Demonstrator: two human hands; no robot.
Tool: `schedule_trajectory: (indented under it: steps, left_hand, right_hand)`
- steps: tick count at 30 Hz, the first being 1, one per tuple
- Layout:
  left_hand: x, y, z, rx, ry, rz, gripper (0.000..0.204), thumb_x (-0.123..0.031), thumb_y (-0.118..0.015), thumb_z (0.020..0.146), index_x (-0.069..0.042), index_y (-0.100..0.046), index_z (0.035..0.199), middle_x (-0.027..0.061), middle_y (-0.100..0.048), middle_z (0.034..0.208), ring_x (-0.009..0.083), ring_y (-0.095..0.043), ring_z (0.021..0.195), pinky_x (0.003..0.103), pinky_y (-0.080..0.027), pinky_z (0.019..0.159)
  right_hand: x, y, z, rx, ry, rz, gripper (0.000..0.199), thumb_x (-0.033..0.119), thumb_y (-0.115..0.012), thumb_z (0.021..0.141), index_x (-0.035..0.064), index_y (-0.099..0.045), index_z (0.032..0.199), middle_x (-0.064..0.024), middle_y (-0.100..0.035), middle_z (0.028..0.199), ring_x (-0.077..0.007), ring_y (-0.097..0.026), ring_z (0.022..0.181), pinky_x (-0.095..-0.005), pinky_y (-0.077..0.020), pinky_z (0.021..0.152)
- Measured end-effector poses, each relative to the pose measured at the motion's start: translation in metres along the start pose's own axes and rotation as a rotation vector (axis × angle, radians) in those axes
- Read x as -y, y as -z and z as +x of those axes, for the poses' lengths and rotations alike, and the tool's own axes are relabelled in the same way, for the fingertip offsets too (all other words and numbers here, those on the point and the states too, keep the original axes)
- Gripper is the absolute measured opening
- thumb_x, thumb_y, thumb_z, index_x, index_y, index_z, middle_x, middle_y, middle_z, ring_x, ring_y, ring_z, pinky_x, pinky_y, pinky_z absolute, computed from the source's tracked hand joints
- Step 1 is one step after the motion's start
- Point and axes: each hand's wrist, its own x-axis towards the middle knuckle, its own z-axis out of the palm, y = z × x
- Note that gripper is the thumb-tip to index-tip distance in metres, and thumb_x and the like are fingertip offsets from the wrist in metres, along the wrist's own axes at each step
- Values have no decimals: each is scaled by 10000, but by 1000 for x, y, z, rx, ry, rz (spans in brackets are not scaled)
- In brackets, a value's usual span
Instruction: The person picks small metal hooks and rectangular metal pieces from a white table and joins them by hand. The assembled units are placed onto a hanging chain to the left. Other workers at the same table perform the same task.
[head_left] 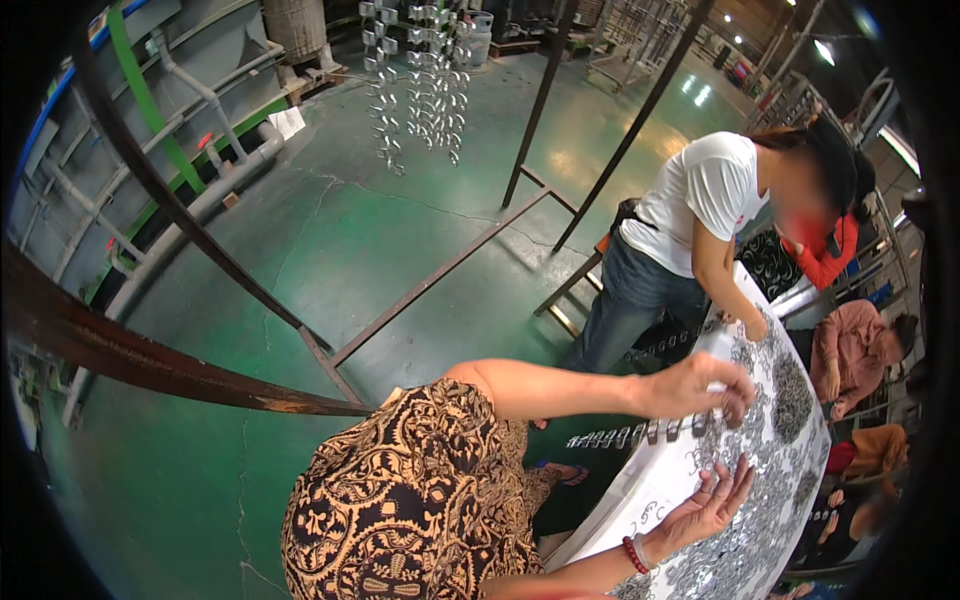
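My left hand [695, 388] is raised over the white table [625, 500], its fingers curled together. A small shiny bit shows at the fingertips, too blurred to name. Just below that hand, a row of linked, bent metal pieces [640, 434] reaches out past the table's edge. Nearer to me, my right hand [705, 508], with a red bead bracelet at the wrist, is held over the tabletop. Its fingers are apart and I see nothing held in them. Many small silvery metal parts [700, 565] lie spread beneath and around both hands.
A co-worker in a white T-shirt [705, 185] leans over the far end of the table. Other people [860, 345] are along its right side. Strings of metal pieces [435, 95] hang beyond a dark metal frame [440, 275]. Pipes [215, 185] run at left.
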Motion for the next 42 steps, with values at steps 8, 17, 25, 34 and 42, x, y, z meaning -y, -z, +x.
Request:
schedule_trajectory:
  steps: [8,17,25,34,42]
  left_hand:
    - [-162,79,67,-244,-312,453,69,-33,-642,927,-5,-646,990,43,-681,864,95,-664,832,252,-547,727]
    - [-279,167,74,-516,-370,796,191,-180,-677,936,-35,-677,1060,33,-717,955,63,-632,851,226,-521,698]
    - [-374,289,112,-682,-467,859,200,-256,-697,924,-71,-672,995,-12,-645,763,54,-528,587,234,-421,496]
    - [-490,396,129,-902,-363,1042,217,-229,-685,923,-86,-640,1079,43,-676,787,99,-566,573,257,-467,488]
    - [-534,534,170,-806,-67,1526,227,-224,-710,895,-44,-662,1024,54,-685,789,109,-586,601,257,-477,503]
  right_hand:
    - [-27,20,23,35,-180,-27,336,94,-540,995,-14,-569,1312,-130,-591,1247,-157,-577,946,-264,-476,714]
    - [-51,34,54,139,-157,45,321,100,-531,1009,-20,-576,1303,-110,-609,1179,-151,-582,963,-266,-492,720]
    - [-25,54,58,-10,-143,-110,260,49,-546,942,-63,-639,1157,-162,-638,1064,-238,-610,936,-345,-522,792]
    - [-1,66,68,-111,-194,-333,306,101,-559,968,-14,-604,1248,-102,-620,1133,-183,-586,993,-301,-494,790]
    - [51,73,57,-74,-8,-245,189,31,-562,941,-59,-674,1064,-120,-669,976,-179,-650,865,-282,-539,692]
